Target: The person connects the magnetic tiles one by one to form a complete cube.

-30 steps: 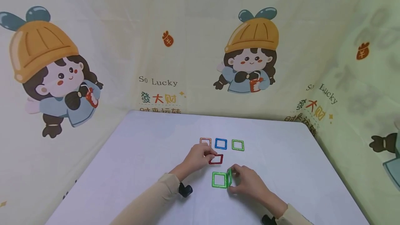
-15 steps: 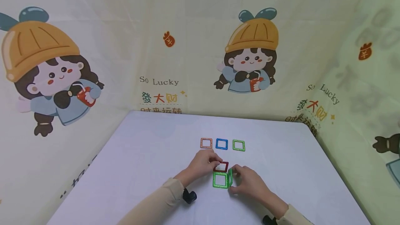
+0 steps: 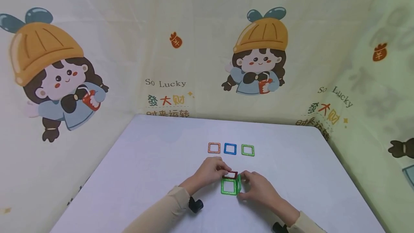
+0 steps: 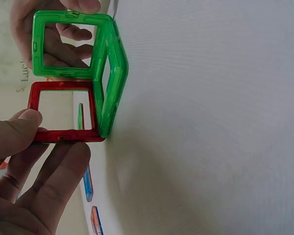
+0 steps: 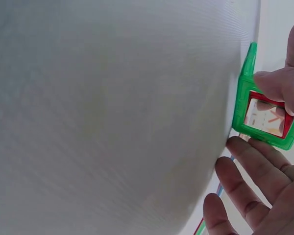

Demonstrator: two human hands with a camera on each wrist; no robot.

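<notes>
In the head view, my left hand pinches a red square magnetic tile between thumb and fingers. The red tile stands upright along the far edge of a green square tile lying flat on the table. A second green tile stands up from the flat one's right edge. My right hand holds that standing tile, thumb at its near edge and fingers at its far edge. In the left wrist view, the red and standing green tiles meet at a corner above the flat tile.
Beyond the hands, an orange tile, a blue tile and another green tile lie in a row on the white table. A printed cloth hangs behind the table.
My left hand has brought the red tile nearer and slightly right, up to the flat green tile's far edge, and tipped it upright. The right hand keeps its hold in place.
</notes>
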